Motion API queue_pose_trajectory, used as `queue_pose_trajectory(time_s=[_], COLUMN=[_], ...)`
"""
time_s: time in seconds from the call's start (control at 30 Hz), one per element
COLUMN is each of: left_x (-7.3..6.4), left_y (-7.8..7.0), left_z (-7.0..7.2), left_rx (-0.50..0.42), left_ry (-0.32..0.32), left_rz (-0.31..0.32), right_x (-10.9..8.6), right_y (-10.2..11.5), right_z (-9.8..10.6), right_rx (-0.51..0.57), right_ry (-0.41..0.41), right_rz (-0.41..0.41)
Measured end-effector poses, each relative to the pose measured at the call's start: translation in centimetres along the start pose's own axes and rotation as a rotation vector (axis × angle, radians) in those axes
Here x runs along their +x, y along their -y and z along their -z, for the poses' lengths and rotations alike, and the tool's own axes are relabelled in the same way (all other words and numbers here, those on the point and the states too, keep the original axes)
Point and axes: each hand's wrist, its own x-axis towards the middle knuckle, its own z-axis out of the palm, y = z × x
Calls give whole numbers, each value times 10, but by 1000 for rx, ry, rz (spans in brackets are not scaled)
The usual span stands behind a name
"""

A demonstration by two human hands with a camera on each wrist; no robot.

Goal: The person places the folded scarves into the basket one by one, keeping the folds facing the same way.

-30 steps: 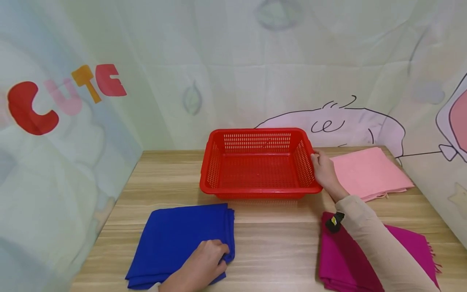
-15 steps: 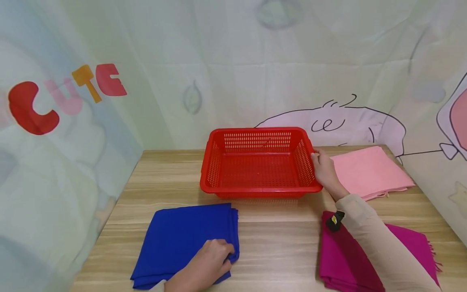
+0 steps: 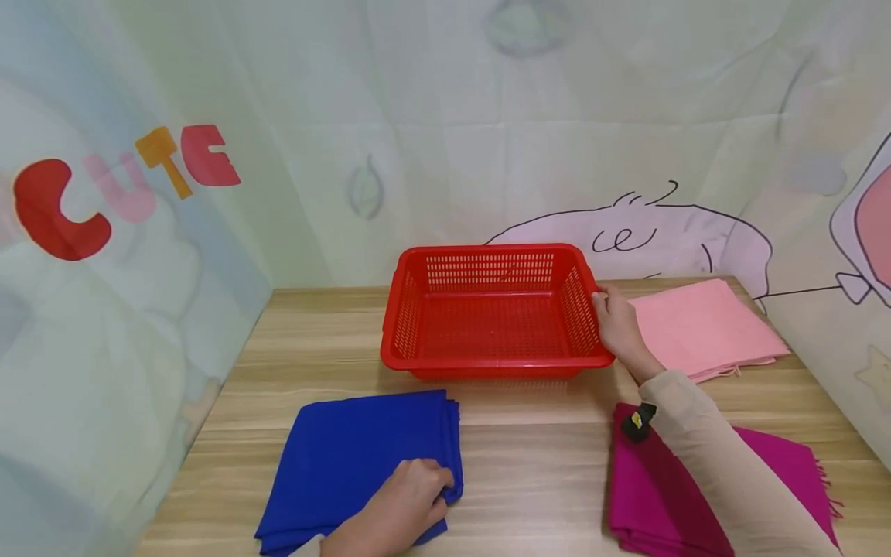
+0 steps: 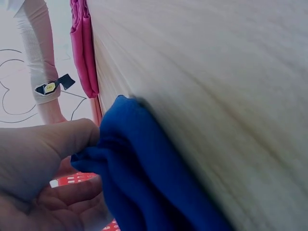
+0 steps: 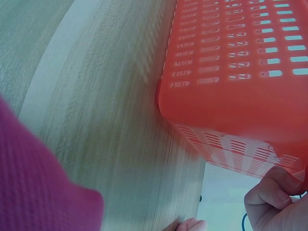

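1. Basket (image 3: pixel 494 363): bright red all over, its walls patterned with rows of narrow slots.
2. Blue cloth (image 3: pixel 362 441): plain, deep blue.
3. Pink cloth (image 3: pixel 703 325): plain, pale pink.
4. Magenta cloth (image 3: pixel 780 464): deep magenta, darker in the shaded part, with fringe of the same colour.
5. Table (image 3: pixel 515 464): light brown, streaked with paler and darker wood grain.
6. Sleeve (image 3: pixel 731 464): beige.
7. Wristband (image 3: pixel 635 430): black with a yellow mark.
8. Backdrop (image 3: pixel 431 170): pale green and bluish grey, printed with faint leaf shapes.
9. Letters on it: red C (image 3: pixel 40 203), pale pink U (image 3: pixel 135 206), orange T (image 3: pixel 167 161), pinkish-red E (image 3: pixel 209 172).
10. Cartoon figure (image 3: pixel 550 241): pale lilac, outlined in black.
11. Balloon (image 3: pixel 875 228): pink, bordered in white and black.
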Motion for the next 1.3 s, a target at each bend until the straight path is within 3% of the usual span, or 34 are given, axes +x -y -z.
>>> queue_pose_trajectory(time_s=[1.3], left_x=[12], left_y=[-18], left_z=[-3], left_rx=[12], left_ry=[43], left_rz=[-2], right_x=[0], right_y=[0], right_z=[2], right_rx=[8], right_ry=[20], right_rz=[-17])
